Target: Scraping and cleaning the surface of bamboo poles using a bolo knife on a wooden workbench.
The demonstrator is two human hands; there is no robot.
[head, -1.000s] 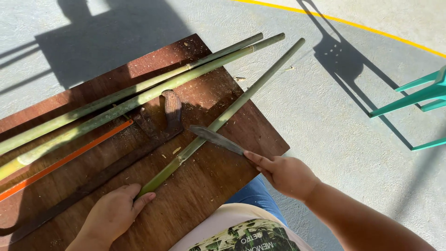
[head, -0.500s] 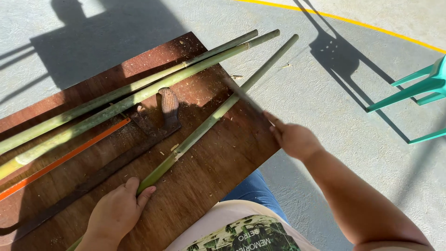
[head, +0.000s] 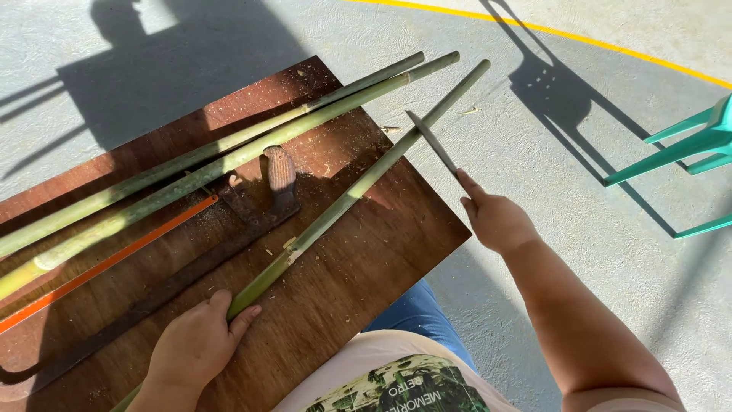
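A long green bamboo stick (head: 358,187) lies slantwise across a brown wooden board (head: 358,282), its far end reaching past the board's edge. My left hand (head: 194,347) grips the stick's near end and presses it on the board. My right hand (head: 496,221) holds a knife (head: 432,142) by the handle. The blade rests against the stick near the board's far edge.
Two more green bamboo sticks (head: 229,156) lie along the board's left side. Beside them are an orange-framed saw blade (head: 107,263) and a dark saw with a wooden handle (head: 278,175). A teal plastic chair (head: 686,149) stands at the right on the grey concrete floor (head: 579,183).
My right hand has slid the knife along the bamboo stick, away from me, from mid-board out to the board's far edge. My left hand keeps its grip on the stick's near end.
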